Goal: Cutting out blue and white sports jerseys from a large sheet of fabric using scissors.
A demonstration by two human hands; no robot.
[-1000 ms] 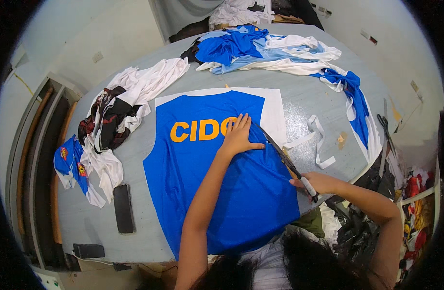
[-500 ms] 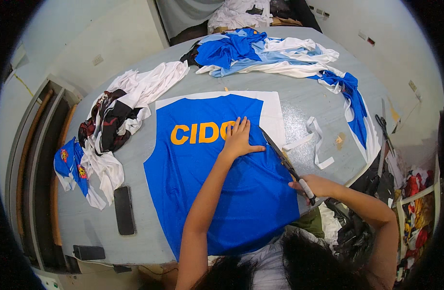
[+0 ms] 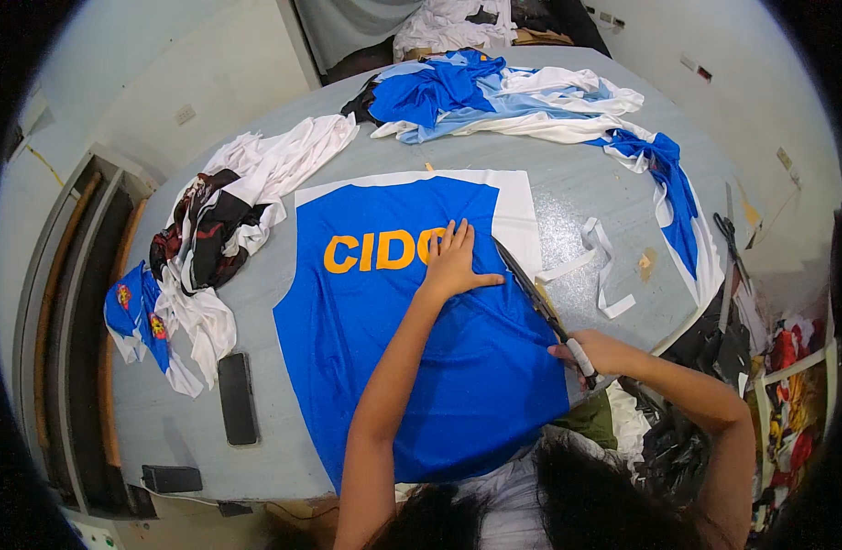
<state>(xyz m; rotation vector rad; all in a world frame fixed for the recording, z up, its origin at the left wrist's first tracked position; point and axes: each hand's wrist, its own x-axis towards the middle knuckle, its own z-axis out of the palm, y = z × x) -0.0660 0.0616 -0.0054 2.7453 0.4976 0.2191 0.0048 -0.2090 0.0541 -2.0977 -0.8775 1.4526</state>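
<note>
Head view: splayed left hand [image 3: 455, 264] hides some lettering [image 3: 372, 251]; right hand [image 3: 603, 351], clamped on scissors [image 3: 536, 299], partly covers them.

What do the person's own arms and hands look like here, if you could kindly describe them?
The left hand and right hand are bare, with no gloves. The left forearm and right forearm show no sleeves, watch or bracelet. No ring shows, though some right-hand fingers are hidden.

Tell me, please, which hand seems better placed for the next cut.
Probably the right hand: it holds the scissors at the edge of the blue fabric; the left hand lies spread on top.
</note>
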